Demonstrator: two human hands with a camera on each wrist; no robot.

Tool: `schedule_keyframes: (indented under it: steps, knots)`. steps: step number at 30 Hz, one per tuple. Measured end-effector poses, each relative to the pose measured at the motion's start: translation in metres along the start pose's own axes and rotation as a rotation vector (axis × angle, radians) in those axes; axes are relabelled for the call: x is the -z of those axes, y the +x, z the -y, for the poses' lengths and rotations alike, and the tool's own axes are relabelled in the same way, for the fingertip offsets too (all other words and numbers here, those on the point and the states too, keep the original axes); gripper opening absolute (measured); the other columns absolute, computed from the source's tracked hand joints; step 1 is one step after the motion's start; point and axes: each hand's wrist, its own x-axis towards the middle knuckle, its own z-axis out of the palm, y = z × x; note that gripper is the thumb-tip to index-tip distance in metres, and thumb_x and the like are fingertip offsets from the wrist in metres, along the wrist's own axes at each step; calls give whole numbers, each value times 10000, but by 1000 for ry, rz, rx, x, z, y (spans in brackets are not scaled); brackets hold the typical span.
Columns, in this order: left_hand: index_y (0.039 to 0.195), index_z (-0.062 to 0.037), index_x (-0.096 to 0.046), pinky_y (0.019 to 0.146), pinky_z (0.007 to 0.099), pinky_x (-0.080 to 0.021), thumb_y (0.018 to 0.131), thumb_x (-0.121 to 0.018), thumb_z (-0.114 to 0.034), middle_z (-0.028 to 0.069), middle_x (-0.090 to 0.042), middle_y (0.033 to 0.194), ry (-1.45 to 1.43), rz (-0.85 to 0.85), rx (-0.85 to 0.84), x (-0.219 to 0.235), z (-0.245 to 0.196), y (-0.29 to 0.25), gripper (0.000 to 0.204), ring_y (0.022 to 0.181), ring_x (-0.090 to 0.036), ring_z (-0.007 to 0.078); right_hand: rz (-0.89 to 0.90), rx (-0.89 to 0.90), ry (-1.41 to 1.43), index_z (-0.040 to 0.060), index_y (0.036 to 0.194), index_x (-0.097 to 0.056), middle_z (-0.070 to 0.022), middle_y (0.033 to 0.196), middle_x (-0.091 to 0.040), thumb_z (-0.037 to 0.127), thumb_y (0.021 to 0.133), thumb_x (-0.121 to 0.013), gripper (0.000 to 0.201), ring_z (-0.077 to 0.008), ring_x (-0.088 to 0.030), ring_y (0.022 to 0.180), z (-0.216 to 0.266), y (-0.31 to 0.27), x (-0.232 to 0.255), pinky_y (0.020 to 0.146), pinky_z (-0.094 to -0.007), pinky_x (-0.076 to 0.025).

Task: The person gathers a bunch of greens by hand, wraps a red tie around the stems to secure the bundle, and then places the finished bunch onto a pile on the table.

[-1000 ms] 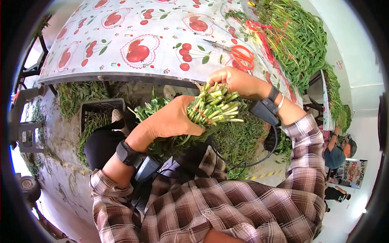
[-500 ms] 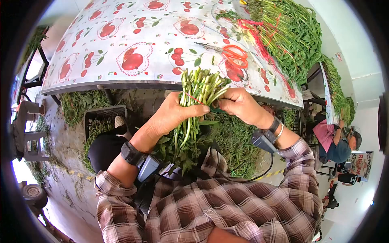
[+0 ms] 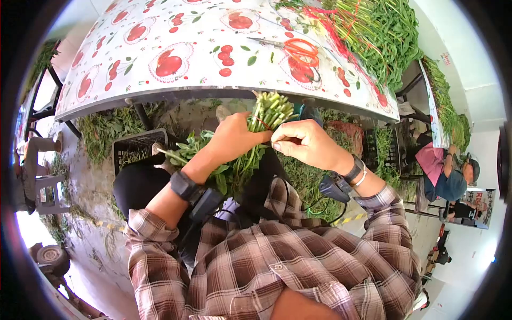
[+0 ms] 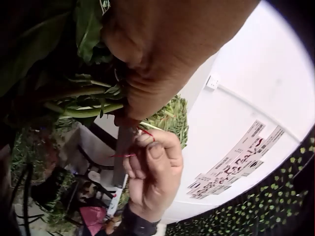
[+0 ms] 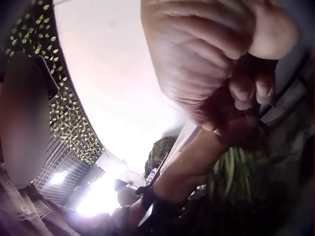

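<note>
In the head view my left hand (image 3: 234, 138) grips a bunch of leafy green stems (image 3: 274, 108) around its middle, just below the table edge. The cut ends point up toward the table, and leaves hang below the hand. A thin red string (image 3: 261, 122) runs around the stems above my thumb. My right hand (image 3: 312, 145) is close beside the left thumb, with thumb and forefinger together. In the left wrist view those fingers pinch a red string (image 4: 149, 133), and a loose end sticks out past them. In the right wrist view the right palm hides most of the stems.
Orange-handled scissors (image 3: 300, 51) lie on the fruit-patterned tablecloth (image 3: 208, 40). A large heap of greens (image 3: 392, 45) with red strings (image 3: 341, 40) covers the table's right end. Below stand a black crate (image 3: 140, 144) and scattered greens on the floor. Another person (image 3: 448, 178) sits at far right.
The bunch swung from pointing right to cut ends up, and now leans slightly right. My right hand moved from the cut ends down to beside the left thumb.
</note>
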Motion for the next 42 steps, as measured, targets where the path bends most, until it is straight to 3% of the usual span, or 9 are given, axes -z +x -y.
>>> schedule_keyframes:
  steps: [2, 3, 11, 18, 26, 28, 34, 38, 42]
  knots:
    - [886, 46, -634, 737, 415, -497, 686, -723, -423, 229, -647, 793, 443, -67, 44, -16, 2, -5, 518, 800, -649, 359, -5, 18, 17, -12, 858, -609, 1, 725, -581, 42, 873, -584, 61, -54, -503, 656, -11, -8, -11, 595, -228, -426]
    - [873, 31, -624, 733, 448, -501, 667, -714, -464, 234, -649, 819, 486, 36, 65, -21, 6, -4, 544, 821, -636, 394, -23, -27, 46, -12, 856, -609, 0, 725, -582, 45, 872, -587, 63, -51, -501, 657, -16, -12, -16, 592, -226, -422]
    - [895, -9, -562, 656, 464, -511, 691, -736, -372, 201, -644, 789, 652, -35, 12, -94, 48, -26, 451, 748, -637, 386, -101, -133, 144, -10, 840, -604, 25, 718, -544, 67, 862, -595, 80, -44, -468, 671, -83, -41, -45, 591, -238, -397]
    - [915, 17, -493, 601, 431, -515, 697, -756, -335, 195, -635, 772, 750, -114, -94, -106, 53, -43, 491, 712, -646, 362, -70, -206, 351, 38, 812, -593, 59, 680, -488, 122, 863, -600, 99, -21, -380, 575, -75, -64, -51, 493, -207, -309]
    - [886, -39, -480, 678, 407, -478, 674, -708, -261, 122, -614, 734, 913, -238, -131, -115, 40, -49, 382, 690, -630, 317, -133, -58, 171, 0, 793, -562, 42, 618, -451, 58, 856, -588, 90, -38, -389, 597, -60, -68, -60, 544, -235, -351]
    - [861, -45, -477, 743, 388, -473, 691, -694, -246, 130, -611, 846, 937, -210, -97, -114, 28, -53, 342, 801, -626, 280, -145, -73, 114, 2, 783, -560, 39, 630, -463, 57, 855, -588, 94, -37, -397, 612, -58, -70, -58, 552, -233, -357]
    - [1138, 39, -464, 887, 418, -423, 684, -676, -201, 153, -557, 1062, 727, -347, -353, -115, 29, -56, 555, 1028, -532, 335, -211, -20, 221, -14, 809, -580, 19, 711, -540, 57, 849, -586, 83, -47, -464, 683, -78, -59, -54, 615, -233, -401]
    - [1207, 66, -470, 876, 443, -456, 723, -632, -181, 242, -584, 1055, 349, -292, -237, -107, 29, -54, 567, 993, -571, 401, -219, -36, 278, -27, 837, -600, 6, 744, -577, 90, 867, -581, 123, -55, -500, 726, -92, -50, -54, 656, -247, -425]
    - [1239, 82, -484, 891, 385, -462, 784, -567, -199, 296, -586, 1082, 105, -274, -194, -103, 41, -48, 541, 1031, -593, 369, -202, 3, 79, -23, 850, -597, -22, 726, -581, 92, 865, -580, 117, -65, -504, 696, -90, -43, -48, 634, -259, -431]
